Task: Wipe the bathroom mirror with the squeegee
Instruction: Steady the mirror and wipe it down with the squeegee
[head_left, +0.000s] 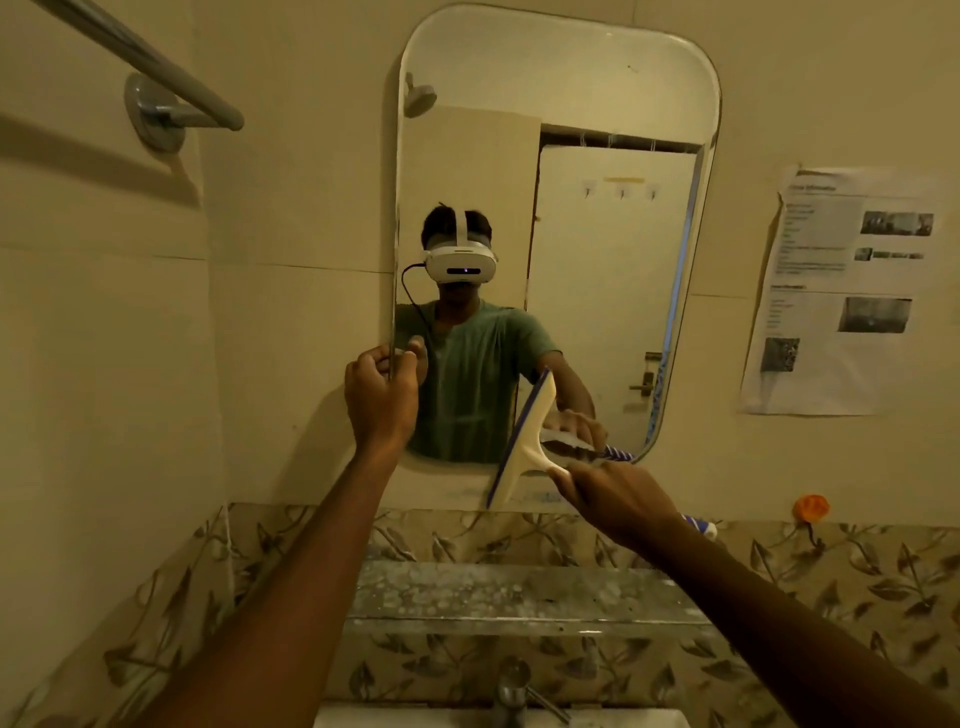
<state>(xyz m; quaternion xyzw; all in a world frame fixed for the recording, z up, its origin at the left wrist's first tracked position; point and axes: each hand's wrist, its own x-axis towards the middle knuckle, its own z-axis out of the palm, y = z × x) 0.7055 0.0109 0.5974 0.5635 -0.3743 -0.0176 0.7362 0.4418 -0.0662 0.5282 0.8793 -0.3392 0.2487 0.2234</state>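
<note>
The right grip (618, 501) holds the squeegee (524, 441) by its handle, low on the mirror (571, 93). The left grip (384, 387) pinches the mirror's left edge. Best to press the blade flat and pull straight.

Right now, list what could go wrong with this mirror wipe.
1. The cream plastic squeegee with a blue blade hangs partly below the bottom edge of the rounded wall mirror, so a stroke may run off the glass.
2. The left hand grips the mirror's thin left edge; it could leave marks.
3. The right hand may knock the blue-and-white striped tube beside it.
</note>
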